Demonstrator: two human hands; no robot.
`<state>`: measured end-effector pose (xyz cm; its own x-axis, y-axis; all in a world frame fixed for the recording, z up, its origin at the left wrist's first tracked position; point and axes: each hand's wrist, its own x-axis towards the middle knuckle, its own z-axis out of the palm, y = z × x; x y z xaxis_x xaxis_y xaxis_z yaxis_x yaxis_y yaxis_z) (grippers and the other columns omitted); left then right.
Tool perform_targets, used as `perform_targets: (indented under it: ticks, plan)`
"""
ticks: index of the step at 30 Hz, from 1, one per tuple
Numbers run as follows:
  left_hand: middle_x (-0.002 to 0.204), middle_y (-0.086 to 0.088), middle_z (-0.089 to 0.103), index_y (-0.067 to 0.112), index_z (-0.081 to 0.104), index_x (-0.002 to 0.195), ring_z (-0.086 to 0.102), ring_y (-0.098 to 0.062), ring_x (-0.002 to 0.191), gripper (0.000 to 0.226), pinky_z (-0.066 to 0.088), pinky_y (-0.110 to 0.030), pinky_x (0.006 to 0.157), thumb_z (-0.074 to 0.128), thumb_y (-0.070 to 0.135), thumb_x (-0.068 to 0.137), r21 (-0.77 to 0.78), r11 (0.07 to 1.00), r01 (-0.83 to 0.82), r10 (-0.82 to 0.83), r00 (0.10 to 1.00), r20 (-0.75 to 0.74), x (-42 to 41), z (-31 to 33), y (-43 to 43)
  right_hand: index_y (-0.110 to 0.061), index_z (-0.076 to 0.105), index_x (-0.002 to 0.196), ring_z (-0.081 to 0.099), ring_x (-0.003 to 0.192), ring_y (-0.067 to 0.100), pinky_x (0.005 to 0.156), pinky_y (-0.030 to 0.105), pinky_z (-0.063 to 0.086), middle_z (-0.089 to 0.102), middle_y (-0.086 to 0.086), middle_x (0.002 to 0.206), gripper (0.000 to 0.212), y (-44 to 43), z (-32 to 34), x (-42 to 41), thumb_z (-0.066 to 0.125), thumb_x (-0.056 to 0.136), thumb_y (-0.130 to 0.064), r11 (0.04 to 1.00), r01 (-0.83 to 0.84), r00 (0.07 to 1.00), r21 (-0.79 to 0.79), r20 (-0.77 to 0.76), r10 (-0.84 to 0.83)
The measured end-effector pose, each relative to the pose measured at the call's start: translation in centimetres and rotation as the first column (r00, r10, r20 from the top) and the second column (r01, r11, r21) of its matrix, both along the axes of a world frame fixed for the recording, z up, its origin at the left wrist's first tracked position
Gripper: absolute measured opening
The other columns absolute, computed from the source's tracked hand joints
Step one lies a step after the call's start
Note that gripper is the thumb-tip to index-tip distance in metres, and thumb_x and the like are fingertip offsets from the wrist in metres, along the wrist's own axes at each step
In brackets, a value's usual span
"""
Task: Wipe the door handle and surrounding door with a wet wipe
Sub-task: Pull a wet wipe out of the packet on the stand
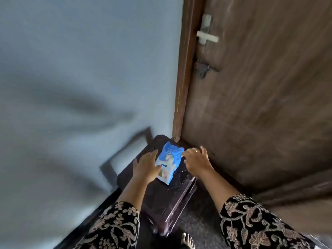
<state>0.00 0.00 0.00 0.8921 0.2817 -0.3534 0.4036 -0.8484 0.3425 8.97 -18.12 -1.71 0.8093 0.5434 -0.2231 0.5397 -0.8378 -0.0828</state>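
Note:
A blue wet wipe pack point(169, 161) lies on a small dark wooden table point(167, 194) in the corner. My left hand point(146, 165) rests against the pack's left side, fingers spread. My right hand point(196, 161), with a ring on one finger, touches the pack's upper right corner with its fingertips. High up on the brown wooden door point(269, 87) sits a pale lever door handle point(207, 37) on its plate. The view is blurred, so the grip on the pack is unclear.
A dark latch point(204, 68) hangs below the handle. The door frame point(183, 78) runs down to the table's far corner. A grey wall point(80, 69) fills the left. My bare foot point(187, 240) stands on the dark speckled floor by the table.

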Motion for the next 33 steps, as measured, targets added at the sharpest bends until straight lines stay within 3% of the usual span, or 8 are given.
perform_targets:
  ticks: [4,7,11,17,24,29,33]
  plan:
    - [0.15,0.0,0.039,0.027,0.028,0.149,0.035,-0.021,0.138,0.06,0.03,-0.048,0.112,0.051,0.038,0.094,-0.076,0.993,-0.086,0.074,0.986,-0.151,0.3,-3.8,-1.2,-0.029,0.055,0.124,0.049,0.119,0.019,0.109,0.044,0.022,0.059,-0.002,0.125,0.034,0.0,-4.1,2.1,0.044,0.093,-0.018,0.996,-0.057,0.994,-0.068,-0.098,0.05]
    - [0.149,0.001,0.037,0.028,0.027,0.149,0.033,-0.021,0.138,0.061,0.034,-0.045,0.11,0.052,0.037,0.094,-0.088,0.987,-0.136,0.116,0.973,-0.2,0.4,-6.1,-1.7,-0.029,0.058,0.121,0.055,0.113,0.02,0.098,0.036,0.034,0.062,-0.002,0.121,0.034,1.1,-6.4,3.6,0.044,0.092,-0.018,0.997,-0.078,0.987,-0.02,-0.14,0.074]
    - [0.152,0.001,0.03,0.028,0.027,0.148,0.027,-0.019,0.141,0.061,0.035,-0.043,0.109,0.054,0.036,0.094,-0.086,0.981,-0.176,0.157,0.969,-0.189,0.9,-8.6,-2.3,-0.027,0.059,0.121,0.058,0.11,0.023,0.091,0.035,0.041,0.065,0.001,0.12,0.034,2.8,-8.8,4.4,0.046,0.092,-0.017,0.999,-0.023,0.98,0.043,-0.197,0.031]
    - [0.155,-0.002,0.025,0.028,0.03,0.145,0.023,-0.019,0.142,0.056,0.037,-0.038,0.108,0.051,0.04,0.095,-0.062,0.977,-0.205,0.196,0.973,-0.123,2.6,-11.7,-3.5,-0.019,0.057,0.123,0.06,0.109,0.027,0.088,0.036,0.044,0.065,0.005,0.12,0.032,4.6,-11.7,5.6,0.051,0.094,-0.033,0.991,0.091,0.967,0.093,-0.246,-0.066]
    - [0.155,-0.003,0.023,0.028,0.037,0.142,0.019,-0.021,0.141,0.05,0.04,-0.04,0.106,0.052,0.034,0.094,-0.094,0.954,-0.283,0.278,0.959,-0.062,4.1,-13.6,-3.6,-0.018,0.065,0.105,0.063,0.096,0.029,0.071,0.032,0.046,0.066,0.005,0.11,0.02,5.3,-13.2,5.7,0.051,0.094,-0.027,0.954,0.252,0.922,0.162,-0.339,-0.186]
    - [0.153,-0.003,0.025,0.027,0.05,0.133,0.021,-0.021,0.139,0.042,0.044,-0.04,0.102,0.056,0.032,0.092,-0.14,0.936,-0.323,0.324,0.946,-0.012,5.2,-13.9,-3.6,-0.017,0.066,0.099,0.061,0.094,0.025,0.076,0.032,0.049,0.063,0.005,0.107,0.015,5.4,-13.2,5.4,0.055,0.09,-0.022,0.809,0.469,0.813,0.353,-0.53,-0.24]
    - [0.144,-0.002,0.038,0.024,0.054,0.13,0.032,-0.022,0.132,0.044,0.047,-0.04,0.097,0.064,0.026,0.087,-0.22,0.898,-0.38,0.411,0.904,0.116,6.3,-13.7,-3.9,-0.016,0.066,0.092,0.058,0.085,0.014,0.069,0.02,0.041,0.065,0.001,0.097,0.008,5.1,-12.6,4.9,0.058,0.089,-0.016,0.675,0.582,0.733,0.454,-0.652,-0.193]
